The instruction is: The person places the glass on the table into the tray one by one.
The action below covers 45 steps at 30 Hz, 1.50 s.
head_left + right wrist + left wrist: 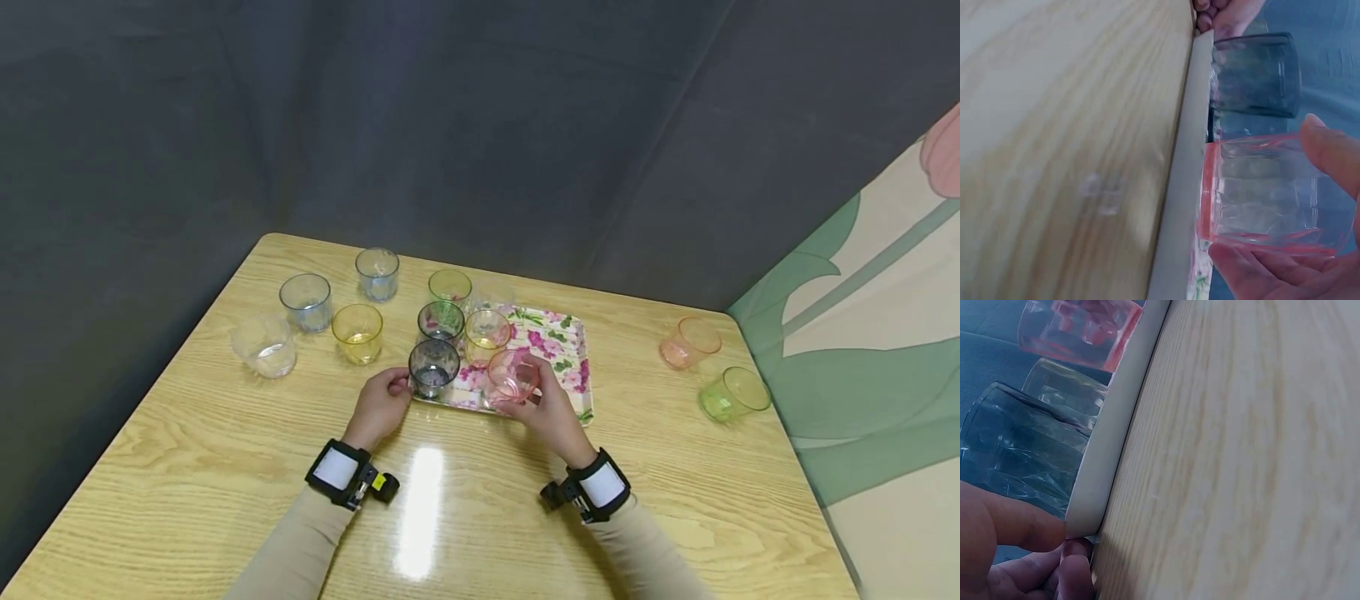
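My right hand (pixel 551 414) holds a pink glass (pixel 513 377) by its sides, thumb and fingers around it, at the front of a flowered tray (pixel 573 354). In the right wrist view the pink glass (pixel 1272 194) stands upright with its base at the tray's surface. My left hand (pixel 381 408) pinches the front left corner of the tray between thumb and fingers. Next to it on the tray is a dark grey glass (pixel 433 367). Behind stand another dark glass (pixel 440 321), a yellow glass (pixel 487 333), a green glass (pixel 450 287) and a faint clear glass (pixel 495 293).
Left of the tray are a yellow glass (pixel 357 333), a clear glass (pixel 268 346) and two bluish glasses, one nearer (pixel 306 302) and one farther (pixel 377 275). At the right stand an orange glass (pixel 688 342) and a green glass (pixel 733 394). A dark curtain (pixel 480 142) hangs behind the table.
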Motion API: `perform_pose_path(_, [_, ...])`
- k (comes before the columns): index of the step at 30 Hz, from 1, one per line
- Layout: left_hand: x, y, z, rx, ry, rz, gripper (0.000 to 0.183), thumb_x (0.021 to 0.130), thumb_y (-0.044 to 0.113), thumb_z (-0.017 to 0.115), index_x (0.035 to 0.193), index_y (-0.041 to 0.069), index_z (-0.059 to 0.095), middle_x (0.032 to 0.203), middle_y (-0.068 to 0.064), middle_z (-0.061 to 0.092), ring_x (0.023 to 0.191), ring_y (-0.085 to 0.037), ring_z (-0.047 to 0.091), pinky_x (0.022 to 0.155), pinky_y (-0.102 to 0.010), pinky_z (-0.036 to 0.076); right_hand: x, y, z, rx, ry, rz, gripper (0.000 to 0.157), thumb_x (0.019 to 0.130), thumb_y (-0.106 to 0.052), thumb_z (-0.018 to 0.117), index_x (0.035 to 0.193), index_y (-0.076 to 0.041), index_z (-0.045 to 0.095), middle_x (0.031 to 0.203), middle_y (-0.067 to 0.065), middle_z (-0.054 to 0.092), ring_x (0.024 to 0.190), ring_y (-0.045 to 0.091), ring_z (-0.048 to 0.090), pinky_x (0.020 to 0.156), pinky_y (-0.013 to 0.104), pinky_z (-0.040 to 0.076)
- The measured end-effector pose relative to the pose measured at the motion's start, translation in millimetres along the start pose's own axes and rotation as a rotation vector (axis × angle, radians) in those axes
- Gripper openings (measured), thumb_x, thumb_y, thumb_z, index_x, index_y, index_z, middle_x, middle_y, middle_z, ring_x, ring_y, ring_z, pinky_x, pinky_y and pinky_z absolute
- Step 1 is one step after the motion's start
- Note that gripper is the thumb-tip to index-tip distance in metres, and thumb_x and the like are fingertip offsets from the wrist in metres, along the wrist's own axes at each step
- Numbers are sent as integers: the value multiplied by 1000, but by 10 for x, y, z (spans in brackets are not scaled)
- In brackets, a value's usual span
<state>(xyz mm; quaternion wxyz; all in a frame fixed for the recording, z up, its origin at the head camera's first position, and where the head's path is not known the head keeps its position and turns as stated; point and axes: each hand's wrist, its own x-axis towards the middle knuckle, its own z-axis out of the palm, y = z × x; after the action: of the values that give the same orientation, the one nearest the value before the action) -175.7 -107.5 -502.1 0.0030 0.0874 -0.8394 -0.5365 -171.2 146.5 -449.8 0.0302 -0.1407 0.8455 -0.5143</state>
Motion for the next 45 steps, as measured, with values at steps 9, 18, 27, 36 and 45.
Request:
perform_pose_path(9, [20, -13, 8, 1, -9, -2, 32, 86, 7, 55, 117, -1, 60, 95, -13, 59, 89, -23, 53, 79, -38, 46, 17, -162, 149, 14, 3, 40, 77, 76, -10, 73, 137, 4, 29, 129, 30, 46, 115, 38, 46, 91, 55, 44])
perform_pose_path(18, [7, -4, 5, -2, -14, 1, 32, 86, 6, 55, 117, -2, 59, 95, -14, 58, 89, -23, 53, 79, -38, 46, 114, 103, 261, -8, 20, 27, 81, 73, -28, 75, 137, -7, 32, 128, 19, 50, 113, 27, 50, 90, 47, 48])
perform_pose_path(27, [-10, 9, 4, -10, -9, 4, 33, 86, 6, 54, 117, -2, 59, 95, -14, 59, 89, -24, 53, 79, -38, 45, 115, -23, 313, 18, 6, 39, 77, 75, -13, 74, 137, 2, 33, 129, 27, 48, 117, 35, 47, 93, 52, 44])
perform_pose_path(36, [-21, -42, -14, 8, 13, 10, 31, 84, 6, 56, 114, -2, 61, 93, -14, 59, 87, -23, 53, 76, -36, 44, 166, 80, 415, -52, 33, 4, 78, 72, -23, 77, 135, -2, 37, 122, 18, 55, 108, 25, 54, 86, 43, 50])
perform_pose_path(45, [-10, -33, 12, 5, -5, 10, 33, 85, 6, 56, 117, -3, 59, 97, -15, 59, 89, -24, 53, 77, -37, 44, 144, 68, 429, -90, 53, 56, 73, 71, -22, 77, 131, -1, 41, 120, 17, 56, 108, 23, 54, 86, 41, 51])
